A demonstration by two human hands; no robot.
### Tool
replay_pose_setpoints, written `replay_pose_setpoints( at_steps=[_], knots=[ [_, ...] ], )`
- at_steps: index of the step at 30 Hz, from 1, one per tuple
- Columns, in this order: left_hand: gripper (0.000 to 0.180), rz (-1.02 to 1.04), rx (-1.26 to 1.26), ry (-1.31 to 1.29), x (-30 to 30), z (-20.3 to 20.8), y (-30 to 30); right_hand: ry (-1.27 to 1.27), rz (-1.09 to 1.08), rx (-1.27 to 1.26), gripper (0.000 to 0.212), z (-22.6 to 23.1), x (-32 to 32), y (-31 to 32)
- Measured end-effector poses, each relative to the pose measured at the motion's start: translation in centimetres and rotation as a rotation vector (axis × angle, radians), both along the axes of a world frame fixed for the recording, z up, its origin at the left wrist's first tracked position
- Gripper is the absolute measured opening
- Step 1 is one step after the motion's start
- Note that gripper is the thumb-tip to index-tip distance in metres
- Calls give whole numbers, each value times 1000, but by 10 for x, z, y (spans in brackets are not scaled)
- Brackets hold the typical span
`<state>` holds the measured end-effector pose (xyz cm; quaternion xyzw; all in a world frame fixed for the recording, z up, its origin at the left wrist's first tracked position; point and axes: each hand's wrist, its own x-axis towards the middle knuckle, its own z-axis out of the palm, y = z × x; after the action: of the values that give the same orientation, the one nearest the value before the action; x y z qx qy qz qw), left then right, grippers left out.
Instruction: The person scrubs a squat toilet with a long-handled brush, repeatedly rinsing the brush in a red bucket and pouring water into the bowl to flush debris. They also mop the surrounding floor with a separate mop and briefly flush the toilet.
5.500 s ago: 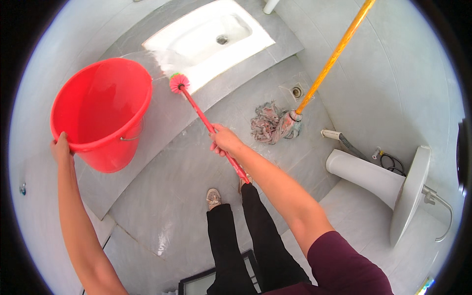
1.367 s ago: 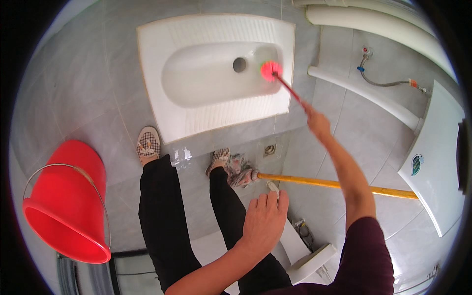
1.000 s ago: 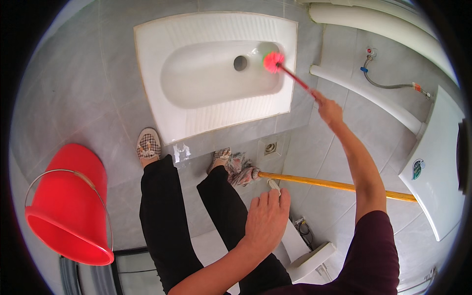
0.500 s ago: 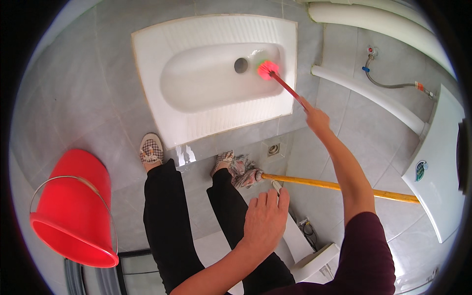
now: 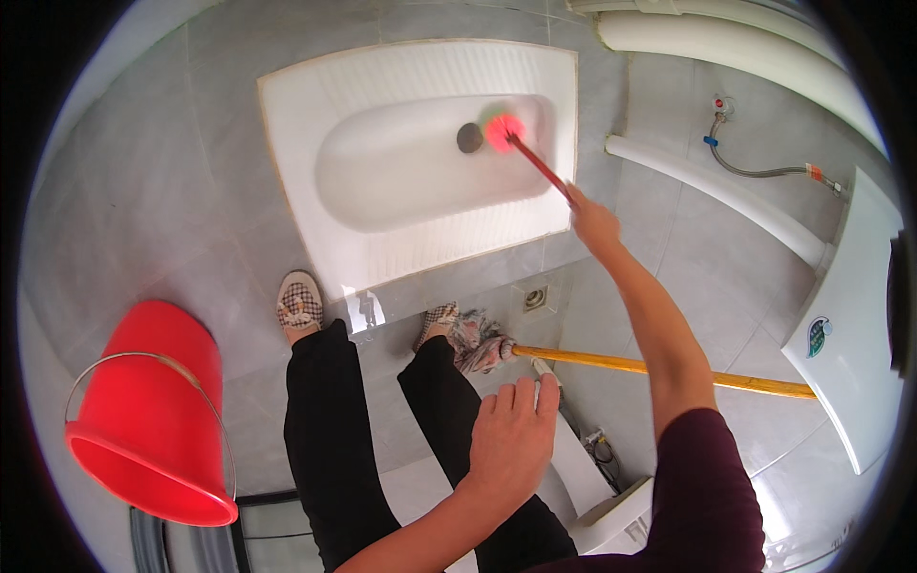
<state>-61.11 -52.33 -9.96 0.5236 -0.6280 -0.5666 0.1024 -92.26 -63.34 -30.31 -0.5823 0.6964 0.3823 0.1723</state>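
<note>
- The right hand is closing fully round the thin red handle of a toilet brush, reaching out at arm's length over the floor.
- The brush's round pink bristle head is pressing inside the squat toilet pan, just beside the dark drain hole; the scrubbing step looks to be in hand.
- The next stroke would call for firm, short sweeps round the drain, since the glazed white ceramic is smooth in the bowl and ribbed on its footrests.
- The left hand is hovering flat, fingers loosely together, holding nothing.
- Below it, a mop with a yellow stick and ragged head is lying on the glossy grey tiles, near a red plastic bucket with a wire bail.
</note>
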Motion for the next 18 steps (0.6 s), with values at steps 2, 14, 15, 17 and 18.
replay_pose_setpoints(
  at_steps=[2, 14, 15, 17, 18],
  knots=[
    [34, -9, -1, -6, -1, 2, -2, -55, -26, -41, 41, -13, 32, -19],
    [30, 57, -33, -17, -2, -7, -10, -149, -164, -99, 36, -17, 23, 2],
    [30, 73, -37, -22, -3, -7, -9, -184, -283, -122, 35, -6, 16, 13],
    [30, 110, -37, -41, 0, -8, -5, -263, -479, -150, 34, 16, 11, 55],
    [30, 98, -15, -33, 0, -7, -6, -304, -555, -166, 34, 24, 8, 76]
  ],
)
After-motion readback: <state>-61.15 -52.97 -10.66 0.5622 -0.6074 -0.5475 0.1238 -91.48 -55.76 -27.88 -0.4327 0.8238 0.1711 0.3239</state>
